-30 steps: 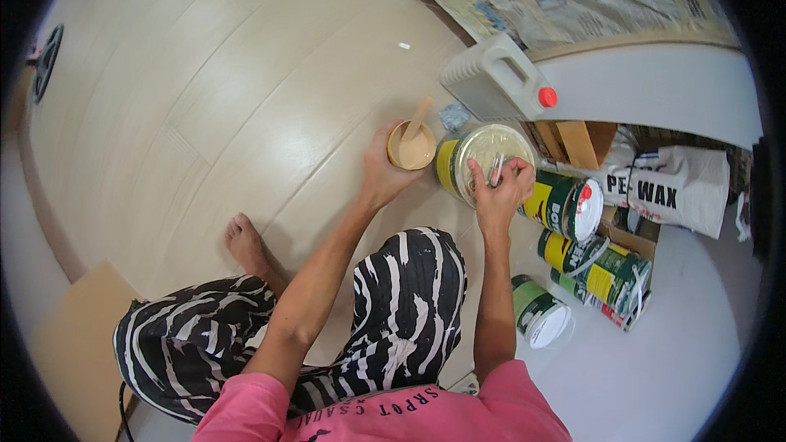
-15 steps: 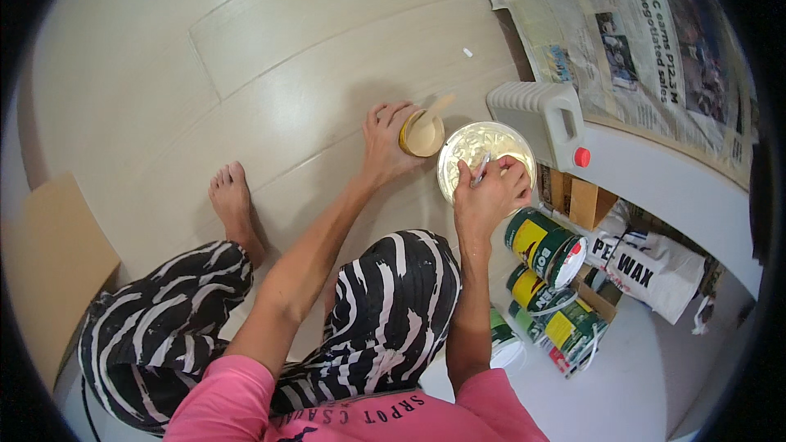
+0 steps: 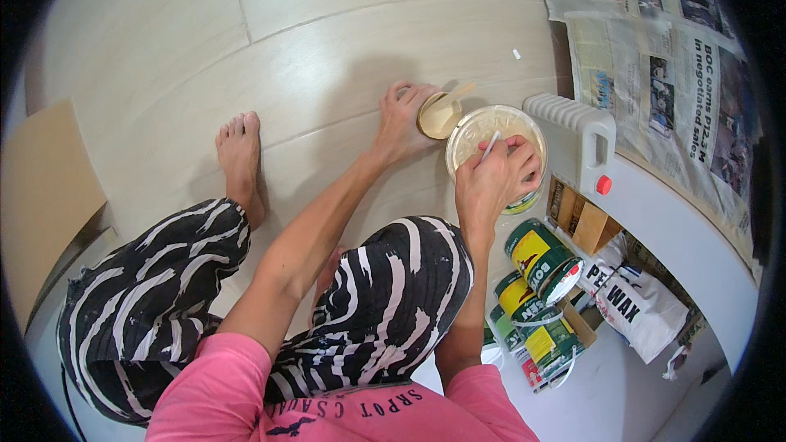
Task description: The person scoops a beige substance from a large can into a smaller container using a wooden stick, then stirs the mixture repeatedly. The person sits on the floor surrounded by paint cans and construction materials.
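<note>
My left hand (image 3: 403,119) is wrapped around the side of a small round tin (image 3: 440,119), which is tilted. Cream-coloured stuff shows inside the tin, and a flat wooden stick (image 3: 460,92) pokes out over its far rim. Just to the right stands a large round can with a pale, embossed lid (image 3: 471,133). Above that lid, my right hand (image 3: 499,176) pinches a thin, pale, pen-like stick (image 3: 490,146). The lower end of that stick is hidden by my fingers, so I cannot tell whether it touches the lid.
A translucent jug with a red cap (image 3: 585,135) stands right of the can. Several green and yellow paint cans (image 3: 536,258) lie nearby, beside a white bag (image 3: 634,303). Newspaper (image 3: 655,90) covers a surface at the right. A cardboard sheet (image 3: 49,196) leans at the left.
The view has shifted, so most things sit farther right. The small tin now leans more toward me. My right hand still pinches the pale stick, whose upper end shows more.
</note>
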Action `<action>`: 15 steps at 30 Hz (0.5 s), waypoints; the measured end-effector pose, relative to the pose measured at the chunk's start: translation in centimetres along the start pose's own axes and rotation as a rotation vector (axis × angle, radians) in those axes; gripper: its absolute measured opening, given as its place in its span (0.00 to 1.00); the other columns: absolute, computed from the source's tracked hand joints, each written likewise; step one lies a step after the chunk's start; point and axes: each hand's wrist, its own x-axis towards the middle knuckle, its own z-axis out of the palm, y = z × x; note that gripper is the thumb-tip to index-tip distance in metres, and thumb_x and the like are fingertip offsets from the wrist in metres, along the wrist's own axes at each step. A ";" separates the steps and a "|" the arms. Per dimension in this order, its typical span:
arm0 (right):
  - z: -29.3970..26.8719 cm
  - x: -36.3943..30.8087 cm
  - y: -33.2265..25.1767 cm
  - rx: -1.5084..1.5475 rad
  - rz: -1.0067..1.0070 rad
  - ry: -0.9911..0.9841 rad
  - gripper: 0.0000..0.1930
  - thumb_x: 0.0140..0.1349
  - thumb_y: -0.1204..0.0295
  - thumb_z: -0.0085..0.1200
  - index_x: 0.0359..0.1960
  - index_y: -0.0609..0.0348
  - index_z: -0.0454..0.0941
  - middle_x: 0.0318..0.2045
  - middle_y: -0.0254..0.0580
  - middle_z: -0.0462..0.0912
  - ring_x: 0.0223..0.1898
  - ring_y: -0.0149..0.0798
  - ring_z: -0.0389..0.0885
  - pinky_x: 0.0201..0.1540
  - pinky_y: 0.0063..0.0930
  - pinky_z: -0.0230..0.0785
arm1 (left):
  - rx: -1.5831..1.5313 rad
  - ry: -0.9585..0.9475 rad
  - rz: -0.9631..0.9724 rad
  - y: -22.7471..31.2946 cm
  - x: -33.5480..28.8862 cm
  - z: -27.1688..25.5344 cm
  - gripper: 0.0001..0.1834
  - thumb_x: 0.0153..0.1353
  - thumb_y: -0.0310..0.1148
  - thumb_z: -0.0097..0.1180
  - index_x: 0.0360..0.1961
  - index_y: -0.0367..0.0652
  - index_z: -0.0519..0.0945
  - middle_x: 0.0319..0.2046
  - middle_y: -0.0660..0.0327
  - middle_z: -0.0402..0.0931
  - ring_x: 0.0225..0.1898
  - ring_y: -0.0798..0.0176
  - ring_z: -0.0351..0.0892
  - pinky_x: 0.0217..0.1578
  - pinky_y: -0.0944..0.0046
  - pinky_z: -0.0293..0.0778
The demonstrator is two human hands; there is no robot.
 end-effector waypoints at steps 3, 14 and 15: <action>-0.1 0.2 -0.9 -0.003 -0.028 -0.028 0.10 0.53 0.75 0.61 0.37 0.64 0.85 0.52 0.54 0.73 0.62 0.57 0.67 0.66 0.55 0.50 | -0.002 -0.007 -0.032 -0.5 -0.4 -0.1 0.46 0.36 0.46 0.83 0.62 0.55 0.80 0.61 0.65 0.80 0.67 0.45 0.65 0.65 0.40 0.61; 1.9 0.2 -1.4 -0.059 -0.079 -0.011 0.12 0.51 0.73 0.61 0.38 0.59 0.87 0.52 0.52 0.74 0.61 0.57 0.67 0.66 0.56 0.49 | 0.043 0.031 -0.060 -1.1 -1.2 -0.1 0.48 0.35 0.48 0.84 0.63 0.54 0.79 0.62 0.65 0.81 0.66 0.49 0.69 0.66 0.41 0.61; 1.9 0.1 -1.4 -0.066 -0.072 -0.012 0.12 0.51 0.73 0.61 0.38 0.58 0.88 0.52 0.52 0.74 0.61 0.57 0.67 0.66 0.56 0.49 | 0.046 0.029 -0.071 -1.1 -1.4 -0.1 0.48 0.35 0.48 0.84 0.63 0.55 0.79 0.62 0.65 0.81 0.66 0.49 0.68 0.66 0.41 0.61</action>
